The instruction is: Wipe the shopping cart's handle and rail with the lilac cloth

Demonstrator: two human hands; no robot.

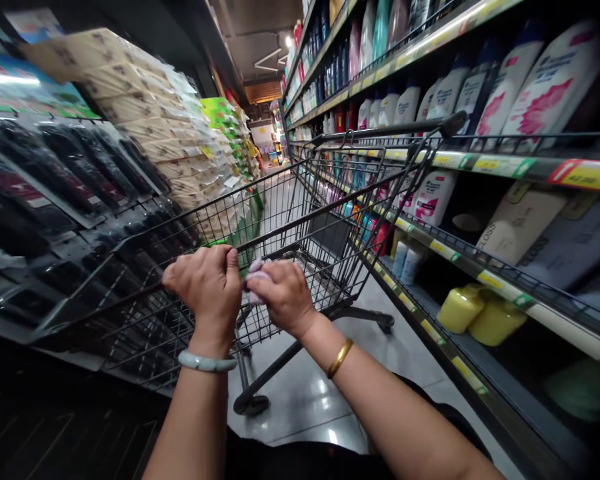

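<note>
A dark wire shopping cart [280, 220] stands in front of me, turned at an angle in the aisle. My left hand [206, 283], below a pale green bangle, is wrapped round the cart's dark bar. Close to its right, my right hand [285, 290] is closed on a bunched pale purple cloth [257, 281], and a gold bangle sits on that wrist. Most of the cloth is hidden by the fingers. Through the wire, the part of the basket that shows holds no goods.
Shelves of shampoo bottles [545, 93] run along the right, with yellow bottles [461, 308] on a lower level. Stacked beige packs [135, 113] and hanging dark packaged goods [75, 160] line the left. The tiled floor [300, 393] shows under the cart.
</note>
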